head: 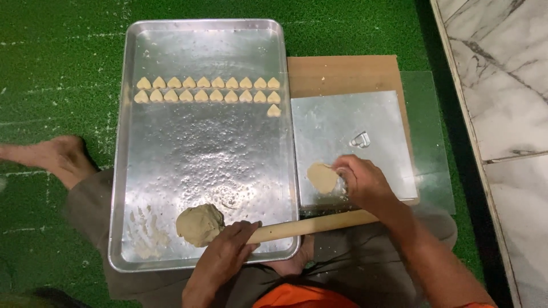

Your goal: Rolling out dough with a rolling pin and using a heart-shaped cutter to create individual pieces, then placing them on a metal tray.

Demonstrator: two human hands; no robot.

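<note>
My right hand [361,181], grip pinching the thin flattened beige dough disc [322,177], may tear it, while my left hand [228,251], closed around the wooden rolling pin [311,226], could nudge the beige dough lump [200,224].

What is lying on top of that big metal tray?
On the tray lie two rows of heart-shaped dough pieces, one extra heart, and a dough lump. The left hand and rolling pin cover its lower right rim.

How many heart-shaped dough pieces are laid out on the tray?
21 hearts on the tray: ten in the top row, ten in the row below it, and one alone starting a third row at the right end. None looks hidden.
</note>
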